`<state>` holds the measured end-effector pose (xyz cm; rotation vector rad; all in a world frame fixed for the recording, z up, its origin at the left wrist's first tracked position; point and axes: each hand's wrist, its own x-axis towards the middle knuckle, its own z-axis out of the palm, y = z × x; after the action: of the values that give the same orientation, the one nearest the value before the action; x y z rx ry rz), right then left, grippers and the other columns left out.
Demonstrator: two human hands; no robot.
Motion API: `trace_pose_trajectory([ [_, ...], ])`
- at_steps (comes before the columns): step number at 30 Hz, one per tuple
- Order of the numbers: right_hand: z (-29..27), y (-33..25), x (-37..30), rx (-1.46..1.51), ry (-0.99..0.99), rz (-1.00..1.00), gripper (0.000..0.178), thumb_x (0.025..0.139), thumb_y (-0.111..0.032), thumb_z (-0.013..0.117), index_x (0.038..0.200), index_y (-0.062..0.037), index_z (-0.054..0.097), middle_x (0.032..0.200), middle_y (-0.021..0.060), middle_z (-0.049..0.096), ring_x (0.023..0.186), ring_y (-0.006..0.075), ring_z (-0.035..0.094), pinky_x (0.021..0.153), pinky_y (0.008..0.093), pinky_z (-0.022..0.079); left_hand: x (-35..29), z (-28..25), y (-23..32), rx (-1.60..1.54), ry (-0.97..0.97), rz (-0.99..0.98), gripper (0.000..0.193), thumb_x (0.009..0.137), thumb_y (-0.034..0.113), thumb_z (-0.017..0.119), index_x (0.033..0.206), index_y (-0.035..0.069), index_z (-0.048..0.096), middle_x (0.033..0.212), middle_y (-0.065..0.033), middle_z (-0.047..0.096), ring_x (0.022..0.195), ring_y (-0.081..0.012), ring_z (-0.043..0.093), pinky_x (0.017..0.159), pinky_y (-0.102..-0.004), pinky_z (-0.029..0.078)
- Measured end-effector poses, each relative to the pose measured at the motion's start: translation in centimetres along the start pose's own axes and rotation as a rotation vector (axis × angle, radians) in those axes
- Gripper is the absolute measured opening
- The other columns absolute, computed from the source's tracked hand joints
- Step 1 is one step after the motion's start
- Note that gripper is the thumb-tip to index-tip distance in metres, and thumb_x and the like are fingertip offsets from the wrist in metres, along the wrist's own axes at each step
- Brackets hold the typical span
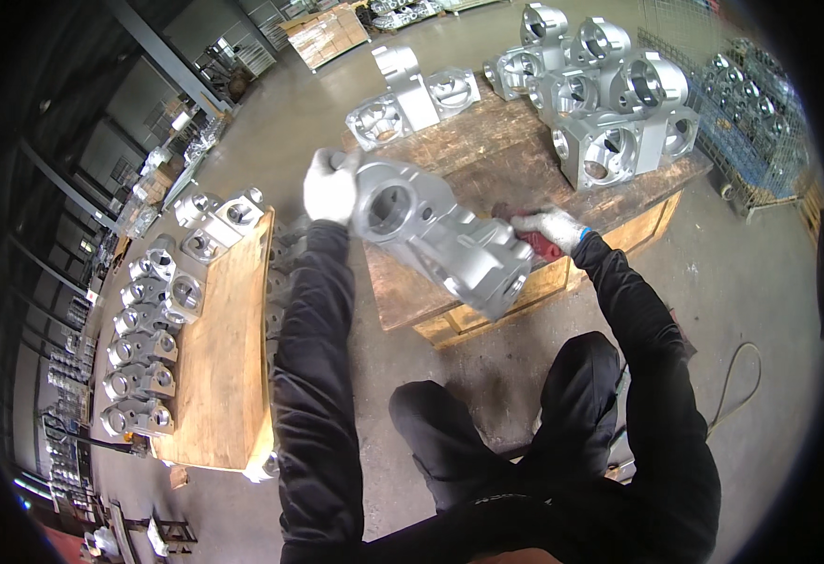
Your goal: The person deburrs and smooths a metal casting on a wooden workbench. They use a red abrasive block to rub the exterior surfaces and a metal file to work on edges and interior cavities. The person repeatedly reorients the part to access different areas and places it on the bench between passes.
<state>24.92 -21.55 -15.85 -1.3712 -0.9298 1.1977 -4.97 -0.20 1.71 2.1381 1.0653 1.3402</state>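
Observation:
My left hand (330, 185), in a white glove, is closed on the upper left end of a silver metal casting (431, 226). The casting is tilted over the front of a worn wooden workbench (515, 150), its round bore facing up. In my gloved right hand (555, 228) is a red hand tool (545, 248), beside the casting's right end. Part of the tool is hidden, so its exact kind and whether it touches the metal do not show. A similar casting (417, 101) rests at the bench's far left, and several more castings (619, 94) are grouped at its far right.
To my left, a wooden-topped pallet (224, 367) carries a row of several castings (139, 350). A wire cage (760, 132) with metal parts stands beyond the bench on the right. A thin hose (758, 376) curls on the floor at right. My knees are just before the bench.

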Motion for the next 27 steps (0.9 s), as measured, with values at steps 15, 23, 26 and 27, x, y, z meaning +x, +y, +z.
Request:
trace_pose_trajectory([
  [15,7.3,3.0,-9.9,-0.82,0.261,-0.725,0.047,0.079,-0.011,0.071,0.124,-0.022,0.076,0.11,0.0148,0.076,0.095,0.0367,0.073,0.087,0.0434,0.06,1.1,-3.4,-2.7,-0.181,-0.227,0.057,0.026,0.095,0.018,0.074,0.113,-0.001,0.07,0.104,-0.0098,0.073,0.095,-0.0158,0.065,0.087,-0.03,0.052],
  [23,4.1,1.4,-6.3,-0.101,0.125,-0.165,0.045,0.084,-0.018,0.071,0.123,0.0041,0.069,0.091,0.009,0.072,0.08,0.0163,0.066,0.074,0.0316,0.053,1.6,-2.6,-2.4,-0.004,-0.239,0.004,0.033,0.095,0.027,0.071,0.11,-0.001,0.067,0.1,-0.0116,0.071,0.094,-0.0192,0.063,0.089,-0.0327,0.051],
  [26,4.7,1.2,-3.7,-0.101,-0.107,-0.105,0.037,0.084,-0.026,0.069,0.106,0.0029,0.072,0.087,0.0092,0.071,0.078,0.0172,0.066,0.073,0.0301,0.052,1.8,-2.1,-1.9,0.066,-0.105,-0.086,0.061,0.094,0.033,0.071,0.135,-0.011,0.059,0.128,-0.0254,0.069,0.12,-0.0296,0.065,0.104,-0.0355,0.047],
  [27,4.9,1.6,-3.4,-0.137,-0.049,-0.039,0.035,0.084,-0.026,0.069,0.104,0.0028,0.072,0.086,0.0089,0.07,0.077,0.0169,0.066,0.072,0.0301,0.052,1.8,-2.0,-1.8,0.05,-0.067,-0.068,0.06,0.094,0.032,0.071,0.134,-0.011,0.059,0.127,-0.0248,0.069,0.119,-0.0295,0.065,0.104,-0.0353,0.047],
])
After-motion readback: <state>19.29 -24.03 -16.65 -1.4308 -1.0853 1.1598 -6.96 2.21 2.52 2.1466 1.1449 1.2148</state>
